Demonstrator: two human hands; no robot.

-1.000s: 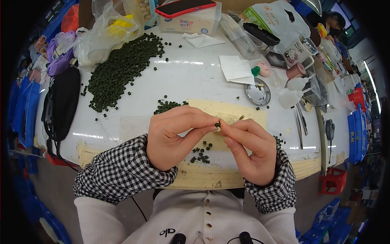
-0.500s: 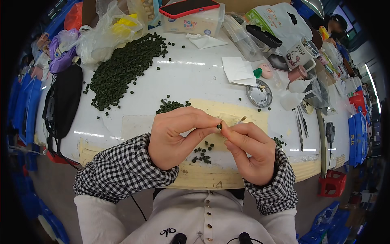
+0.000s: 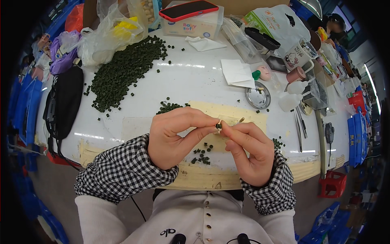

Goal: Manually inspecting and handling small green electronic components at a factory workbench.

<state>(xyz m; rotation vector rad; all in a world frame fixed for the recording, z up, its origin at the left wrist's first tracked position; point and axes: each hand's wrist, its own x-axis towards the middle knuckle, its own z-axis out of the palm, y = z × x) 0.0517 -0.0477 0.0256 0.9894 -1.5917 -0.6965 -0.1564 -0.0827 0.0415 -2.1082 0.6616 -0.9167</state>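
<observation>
A small dark green, spool-shaped piece (image 3: 219, 126) sits between the fingertips of both hands over the near edge of the table. My left hand (image 3: 174, 136) is closed in a pinch on its left side. From the right, my right hand (image 3: 252, 152) presses its fingertips against the same piece, its other fingers curled. Something pale shows at the piece's upper edge, too small to make out. A thin stick (image 3: 241, 120) shows just behind my right hand's fingers; whether they hold it is unclear. Several similar loose pieces (image 3: 201, 156) lie below the hands, and a small pile (image 3: 168, 107) lies behind my left hand.
A large heap of dark green pieces (image 3: 122, 73) spreads at the far left beside plastic bags (image 3: 97, 46). A yellowish sheet (image 3: 211, 106) lies under the hands. To the right are a round metal dish (image 3: 257, 96), folded white paper (image 3: 237, 72), squeeze bottles (image 3: 287, 101) and tweezers (image 3: 298, 132).
The small dark green piece has turned slightly between the fingertips, showing more of its side. Both hands stay in nearly the same place; the right one has shifted slightly left.
</observation>
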